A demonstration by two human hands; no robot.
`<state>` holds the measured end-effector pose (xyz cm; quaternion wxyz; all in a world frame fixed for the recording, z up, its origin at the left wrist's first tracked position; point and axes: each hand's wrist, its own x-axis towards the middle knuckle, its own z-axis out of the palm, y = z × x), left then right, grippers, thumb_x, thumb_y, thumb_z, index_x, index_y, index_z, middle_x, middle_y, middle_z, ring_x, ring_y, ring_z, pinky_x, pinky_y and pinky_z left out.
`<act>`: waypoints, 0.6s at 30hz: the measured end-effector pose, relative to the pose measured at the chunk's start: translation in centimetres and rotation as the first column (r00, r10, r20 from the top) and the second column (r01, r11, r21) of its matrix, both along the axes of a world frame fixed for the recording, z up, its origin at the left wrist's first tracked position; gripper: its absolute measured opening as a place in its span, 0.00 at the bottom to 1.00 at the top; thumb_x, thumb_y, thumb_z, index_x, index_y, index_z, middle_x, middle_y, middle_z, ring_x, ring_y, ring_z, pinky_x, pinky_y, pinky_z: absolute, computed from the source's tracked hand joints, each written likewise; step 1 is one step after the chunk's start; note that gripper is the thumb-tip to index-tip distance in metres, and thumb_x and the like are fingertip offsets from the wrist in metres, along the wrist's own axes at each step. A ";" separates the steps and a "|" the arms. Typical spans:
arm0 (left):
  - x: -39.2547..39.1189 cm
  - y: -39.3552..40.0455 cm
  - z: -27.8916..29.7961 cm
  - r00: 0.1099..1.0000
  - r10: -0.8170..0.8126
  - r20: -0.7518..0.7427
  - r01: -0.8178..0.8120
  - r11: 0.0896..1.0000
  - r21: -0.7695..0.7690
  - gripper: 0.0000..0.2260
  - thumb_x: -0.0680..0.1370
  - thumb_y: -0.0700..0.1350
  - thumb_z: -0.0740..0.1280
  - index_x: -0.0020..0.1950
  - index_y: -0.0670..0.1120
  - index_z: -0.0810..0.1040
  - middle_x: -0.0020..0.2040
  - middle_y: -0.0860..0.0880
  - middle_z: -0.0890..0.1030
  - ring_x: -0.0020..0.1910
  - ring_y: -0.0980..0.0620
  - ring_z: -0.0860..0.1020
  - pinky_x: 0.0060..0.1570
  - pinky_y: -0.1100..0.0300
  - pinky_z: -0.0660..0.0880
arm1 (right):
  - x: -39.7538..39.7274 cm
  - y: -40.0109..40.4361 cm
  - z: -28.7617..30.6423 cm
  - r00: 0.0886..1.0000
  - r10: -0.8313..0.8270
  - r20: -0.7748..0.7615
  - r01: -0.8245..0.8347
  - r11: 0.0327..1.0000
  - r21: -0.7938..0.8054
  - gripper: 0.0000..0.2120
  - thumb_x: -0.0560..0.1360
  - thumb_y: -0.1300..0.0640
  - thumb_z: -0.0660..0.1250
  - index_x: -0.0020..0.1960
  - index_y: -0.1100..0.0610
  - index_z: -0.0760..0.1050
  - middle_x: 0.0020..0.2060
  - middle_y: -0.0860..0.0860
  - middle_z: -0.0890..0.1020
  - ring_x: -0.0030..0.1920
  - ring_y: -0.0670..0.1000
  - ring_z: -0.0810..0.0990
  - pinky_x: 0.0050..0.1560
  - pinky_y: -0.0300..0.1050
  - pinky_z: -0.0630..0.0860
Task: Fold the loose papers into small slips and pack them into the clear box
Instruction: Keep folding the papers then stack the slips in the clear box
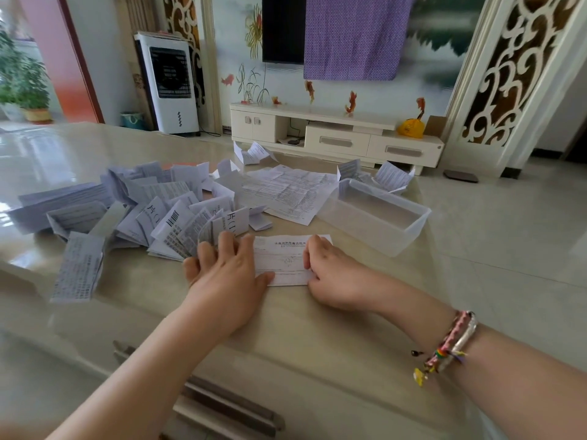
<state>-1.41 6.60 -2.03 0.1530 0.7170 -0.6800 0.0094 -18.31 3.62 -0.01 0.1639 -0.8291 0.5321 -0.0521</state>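
Head view: person seated at tabletop (pixel 317 328), both hands on one paper (pixel 282 258) lying flat just in front of them.
Paper: thin printed sheet, partly folded by the look of it; light, limp, creases easily, likely slides on the glossy top. Best pinned flat with one hand and taken by an edge or corner with the other.
Left hand (pixel 225 274): fingers straight and spread, palm down, pressing the sheet's left part; fingertips also touch the pile of slips (pixel 178 217).
Right hand (pixel 330 274): fingers curled at the sheet's right edge, probably pinching it; the grip itself is hidden under the knuckles.
Clear box (pixel 374 214): open, right of the pile, beyond the right hand; looks empty.
Unfolded sheet (pixel 292 188): flat behind, between pile and box.
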 end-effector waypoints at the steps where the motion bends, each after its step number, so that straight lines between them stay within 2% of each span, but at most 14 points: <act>1: 0.5 0.2 0.1 1.000 0.016 -0.012 -0.016 1.000 -0.003 0.26 0.79 0.61 0.56 0.74 0.54 0.52 0.61 0.49 0.58 0.61 0.44 0.59 0.62 0.49 0.57 | 0.0 -0.1 0.0 1.000 -0.003 -0.004 0.003 1.000 0.012 0.08 0.75 0.62 0.56 0.52 0.55 0.60 0.52 0.49 0.64 0.53 0.51 0.65 0.58 0.47 0.67; 10: 1.9 0.7 -0.3 0.997 0.062 -0.050 -0.061 0.998 0.031 0.26 0.80 0.61 0.55 0.74 0.55 0.51 0.63 0.49 0.59 0.62 0.43 0.61 0.63 0.48 0.57 | 0.0 -0.3 0.1 1.000 0.007 -0.007 -0.007 1.000 0.029 0.07 0.75 0.62 0.55 0.52 0.56 0.60 0.52 0.49 0.65 0.53 0.51 0.65 0.57 0.46 0.67; 13: 2.3 0.8 -0.2 0.995 0.059 -0.084 -0.053 0.996 0.076 0.25 0.80 0.58 0.56 0.75 0.55 0.50 0.65 0.49 0.59 0.65 0.43 0.60 0.65 0.48 0.56 | -0.1 -0.2 0.1 1.000 0.006 0.020 -0.007 1.000 0.015 0.07 0.75 0.62 0.56 0.51 0.55 0.60 0.51 0.49 0.66 0.52 0.50 0.67 0.54 0.45 0.67; 15: 2.5 0.9 -0.1 0.994 0.018 -0.106 -0.010 0.997 0.071 0.23 0.81 0.54 0.56 0.74 0.57 0.51 0.65 0.50 0.59 0.64 0.44 0.60 0.64 0.49 0.57 | -0.3 0.0 -0.1 0.999 0.011 0.049 -0.010 1.000 -0.017 0.07 0.75 0.62 0.56 0.51 0.54 0.61 0.49 0.48 0.67 0.50 0.50 0.68 0.50 0.44 0.67; 18: 3.0 0.8 0.0 0.984 -0.123 -0.129 0.117 0.991 -0.058 0.24 0.80 0.46 0.57 0.74 0.61 0.55 0.62 0.54 0.59 0.60 0.49 0.59 0.61 0.54 0.56 | -0.5 0.0 -0.3 0.995 0.027 0.094 -0.021 0.998 -0.068 0.06 0.75 0.60 0.58 0.50 0.52 0.63 0.45 0.45 0.67 0.46 0.48 0.69 0.46 0.43 0.67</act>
